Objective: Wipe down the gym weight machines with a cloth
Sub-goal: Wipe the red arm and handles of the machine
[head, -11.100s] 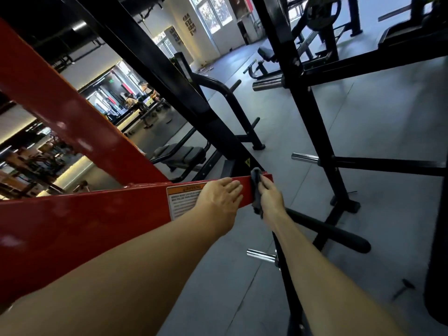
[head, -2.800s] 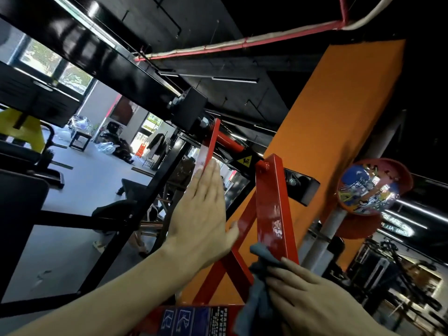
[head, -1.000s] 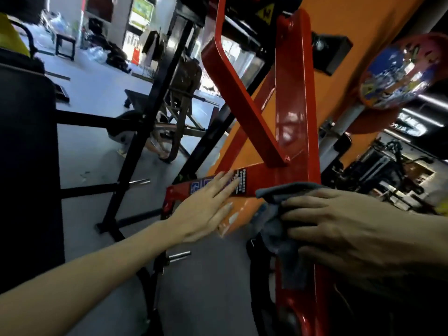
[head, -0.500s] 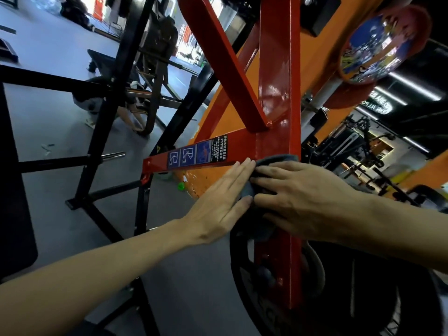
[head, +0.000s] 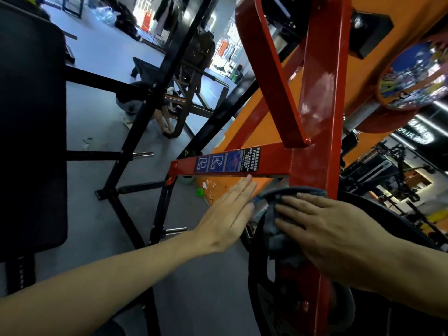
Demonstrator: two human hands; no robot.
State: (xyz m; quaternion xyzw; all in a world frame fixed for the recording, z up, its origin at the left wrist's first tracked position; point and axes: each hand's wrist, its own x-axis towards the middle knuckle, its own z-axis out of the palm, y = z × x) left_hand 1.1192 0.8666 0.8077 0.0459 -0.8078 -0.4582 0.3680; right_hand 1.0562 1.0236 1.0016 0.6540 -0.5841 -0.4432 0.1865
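Right hand (head: 334,229), fingers flat, presses cloth (head: 278,229) onto red upright (head: 317,117); left hand (head: 228,214) spread, empty. Lower upright and weight plate (head: 261,299) apparently unwiped.

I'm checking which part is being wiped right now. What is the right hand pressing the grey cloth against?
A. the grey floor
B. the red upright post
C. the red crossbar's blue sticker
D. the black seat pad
B: the right hand lies flat on the grey cloth, pressing it against the red upright post, below the crossbar joint.
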